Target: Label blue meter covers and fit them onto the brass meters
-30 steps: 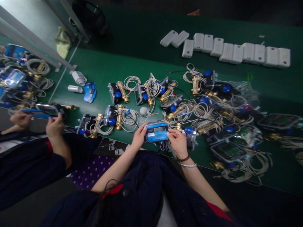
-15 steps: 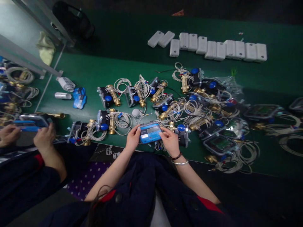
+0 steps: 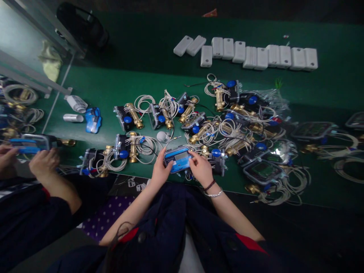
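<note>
Between my two hands, over the near edge of the bench, is a blue-faced meter (image 3: 181,156) with a small grey display and a dark housing rim. My left hand (image 3: 160,171) grips its left side, the thumb lying over the lower left of the blue face. On the right side my right hand (image 3: 201,169) is closed, thumb at the face's edge. What lies under the meter is mostly hidden. Just beyond it are a round white cap (image 3: 161,136) and a thin cable tip. A brass-bodied meter (image 3: 133,147) with coiled white cable sits left of my hands.
More brass meters with tangled cables (image 3: 230,132) crowd the bench (image 3: 127,81) to the right. White boxes (image 3: 228,48) line the far side. At left, a co-worker's hands (image 3: 44,163) hold another blue-faced meter (image 3: 28,144). Blue panels (image 3: 93,120) lie near a metal cylinder (image 3: 73,118).
My left thumb has moved inward over the blue face, and my right thumb has shifted to its edge. The meter's tilt has changed slightly. The co-worker's hands have moved a little left.
</note>
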{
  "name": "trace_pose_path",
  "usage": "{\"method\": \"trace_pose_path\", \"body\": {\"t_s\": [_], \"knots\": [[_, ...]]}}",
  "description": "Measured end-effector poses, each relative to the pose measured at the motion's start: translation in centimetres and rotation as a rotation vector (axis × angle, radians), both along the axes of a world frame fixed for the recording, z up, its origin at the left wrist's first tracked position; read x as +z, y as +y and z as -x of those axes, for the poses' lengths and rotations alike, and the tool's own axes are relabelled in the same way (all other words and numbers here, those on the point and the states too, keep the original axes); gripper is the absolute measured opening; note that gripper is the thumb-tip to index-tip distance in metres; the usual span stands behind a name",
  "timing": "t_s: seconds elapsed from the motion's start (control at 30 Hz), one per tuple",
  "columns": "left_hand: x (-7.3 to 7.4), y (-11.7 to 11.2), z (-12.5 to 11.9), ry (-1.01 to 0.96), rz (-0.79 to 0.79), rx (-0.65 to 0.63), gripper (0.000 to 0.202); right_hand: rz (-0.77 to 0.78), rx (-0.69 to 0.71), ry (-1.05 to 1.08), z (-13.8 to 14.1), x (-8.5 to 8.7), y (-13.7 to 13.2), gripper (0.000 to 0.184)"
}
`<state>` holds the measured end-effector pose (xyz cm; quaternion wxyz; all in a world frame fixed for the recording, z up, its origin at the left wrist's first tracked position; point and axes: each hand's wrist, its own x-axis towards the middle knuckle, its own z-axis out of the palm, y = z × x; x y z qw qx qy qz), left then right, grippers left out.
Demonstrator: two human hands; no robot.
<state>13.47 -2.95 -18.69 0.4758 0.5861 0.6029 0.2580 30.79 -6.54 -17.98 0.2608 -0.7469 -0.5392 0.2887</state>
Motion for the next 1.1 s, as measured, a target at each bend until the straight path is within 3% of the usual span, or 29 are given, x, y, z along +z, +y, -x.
{"method": "trace_pose_path", "body": {"t_s": [0.07, 0.13, 0.23, 0.37, 0.6, 0.73, 0.87, 1.0, 1.1], "knots": [[0.4, -0.7, -0.2, 0.093, -0.054, -0.104, 0.07, 0.051, 0.185, -0.224, -0.2, 0.9, 0.3, 0.047], [0.8, -1.2, -0.5, 0.149, -0.053, -0.156, 0.074, 0.127, 0.303, -0.315, -0.5, 1.6, 0.7, 0.053], [1.0, -1.2, -0.8, 0.184, -0.026, -0.189, 0.078, 0.213, 0.317, -0.319, -1.1, 2.0, 1.2, 0.061], [1.0, -0.6, -0.8, 0.201, -0.016, -0.226, 0.084, 0.214, 0.304, -0.199, -1.8, 1.1, 1.7, 0.087], [0.8, 0.1, -0.4, 0.219, -0.021, -0.292, 0.092, 0.207, 0.352, 0.121, -3.2, -1.6, 2.2, 0.065], [0.3, 0.3, -0.1, 0.222, -0.049, -0.323, 0.097, 0.195, 0.383, 0.11, -3.4, -1.5, 2.5, 0.073], [-0.6, 0.1, -0.1, 0.2, -0.107, -0.285, 0.094, 0.201, 0.335, 0.013, -2.1, -0.9, 2.5, 0.088], [-0.9, 0.7, -0.9, 0.155, -0.141, -0.14, 0.067, 0.242, 0.176, -0.103, -0.4, -0.9, 3.2, 0.057], [-1.0, 2.1, -1.6, 0.034, -0.114, 0.044, 0.034, 0.266, 0.106, -0.141, 0.0, -0.8, 4.1, 0.06]]}}
